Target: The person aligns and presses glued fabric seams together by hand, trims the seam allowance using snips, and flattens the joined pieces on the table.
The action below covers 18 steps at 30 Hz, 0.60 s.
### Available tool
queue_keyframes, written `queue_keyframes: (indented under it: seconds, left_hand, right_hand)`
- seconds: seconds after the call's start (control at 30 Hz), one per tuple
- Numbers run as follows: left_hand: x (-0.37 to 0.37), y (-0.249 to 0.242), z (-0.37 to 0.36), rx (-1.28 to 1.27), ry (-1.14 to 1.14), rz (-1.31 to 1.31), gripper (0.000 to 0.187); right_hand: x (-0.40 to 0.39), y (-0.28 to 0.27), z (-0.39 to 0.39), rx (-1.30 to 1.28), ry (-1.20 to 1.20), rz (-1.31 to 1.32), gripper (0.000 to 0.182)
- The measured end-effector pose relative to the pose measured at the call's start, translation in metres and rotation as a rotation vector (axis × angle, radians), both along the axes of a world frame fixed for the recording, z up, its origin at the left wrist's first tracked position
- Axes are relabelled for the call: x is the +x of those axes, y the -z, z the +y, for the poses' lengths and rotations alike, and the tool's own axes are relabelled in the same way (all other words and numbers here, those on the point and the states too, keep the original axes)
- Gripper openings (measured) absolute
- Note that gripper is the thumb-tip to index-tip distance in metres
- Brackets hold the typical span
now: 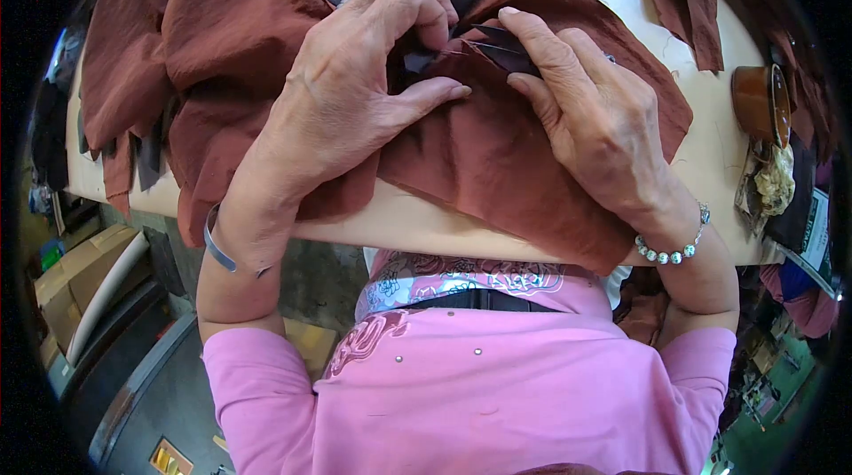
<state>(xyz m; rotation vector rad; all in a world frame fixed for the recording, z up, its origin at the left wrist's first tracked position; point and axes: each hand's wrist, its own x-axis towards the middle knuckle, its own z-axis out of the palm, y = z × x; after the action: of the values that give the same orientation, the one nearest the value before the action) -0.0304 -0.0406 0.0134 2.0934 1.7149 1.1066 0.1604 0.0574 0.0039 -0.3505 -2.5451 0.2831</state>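
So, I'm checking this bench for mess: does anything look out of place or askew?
Mostly not. Both hands, left and right, pinch a dark piece on the brown cloth. That cloth overhangs the table edge, and loose pieces lie heaped unevenly at left.

No legible text, labels, brands or numbers on anything in view.

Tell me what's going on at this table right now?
A person in a pink top is working brown cloth at the near edge of a pale table. The left hand presses the cloth down and pinches at a small dark strip, and the right hand lies on the cloth with its fingers at the same spot. More brown pieces are heaped to the left. A brown cup lies on its side at the right edge.
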Motion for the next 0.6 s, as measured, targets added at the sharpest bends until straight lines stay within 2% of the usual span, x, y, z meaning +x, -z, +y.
queue_keyframes:
  seconds: [0.37, 0.47, 0.6]
  left_hand:
    - [-0.0018, 0.0023, 0.0002, -0.014, 0.017, -0.047, 0.037]
    - [-0.0028, 0.0023, 0.0004, -0.005, 0.022, -0.048, 0.036]
    - [-0.0018, 0.0027, -0.0007, -0.007, 0.013, -0.039, 0.035]
  right_hand:
    - [-0.0045, 0.0002, -0.0032, 0.082, 0.017, -0.041, 0.048]
    - [-0.0036, -0.0018, -0.0050, 0.172, 0.026, -0.089, 0.047]
    - [-0.0027, -0.0017, -0.0021, 0.093, 0.054, -0.080, 0.040]
